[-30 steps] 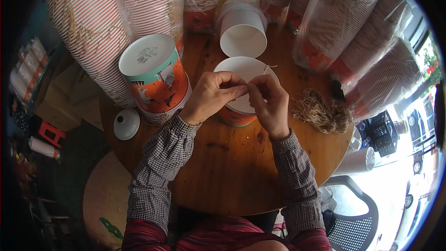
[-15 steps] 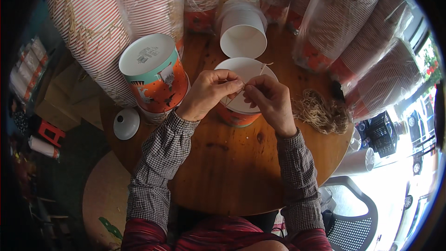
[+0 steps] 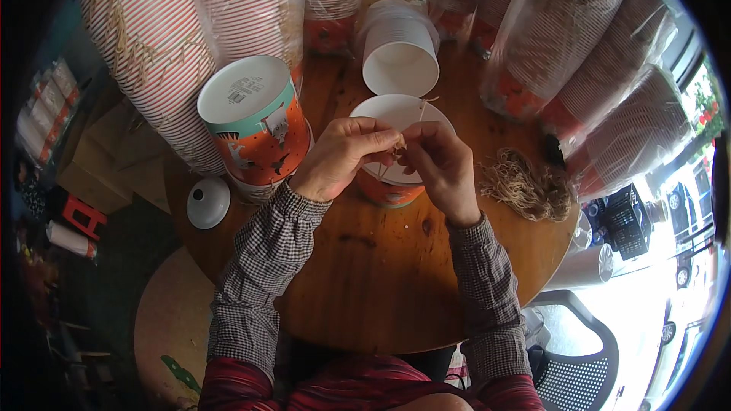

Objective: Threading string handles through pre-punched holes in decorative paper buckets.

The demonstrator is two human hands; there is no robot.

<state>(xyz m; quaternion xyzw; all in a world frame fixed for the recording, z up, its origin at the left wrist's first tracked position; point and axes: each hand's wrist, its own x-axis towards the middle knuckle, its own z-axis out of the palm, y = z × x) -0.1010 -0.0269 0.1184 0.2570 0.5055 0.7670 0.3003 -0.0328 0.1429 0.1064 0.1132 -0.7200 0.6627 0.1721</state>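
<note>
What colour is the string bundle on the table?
The string bundle is tan, best seen in the head view.

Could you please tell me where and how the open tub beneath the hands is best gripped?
Probably by the near rim of the open tub, coming from the near side: it stands upright, mouth up, so its wall can be pinched inside and out, while a white tub sits beyond.

The table (image 3: 365,281) is wood with a soft gloss. The tub (image 3: 390,196) is smooth printed paper; the twine (image 3: 529,186), rough matt fibre; the bags (image 3: 563,27), glossy crinkled plastic; the lid (image 3: 214,211), shiny, perhaps enamel or plastic.
</note>
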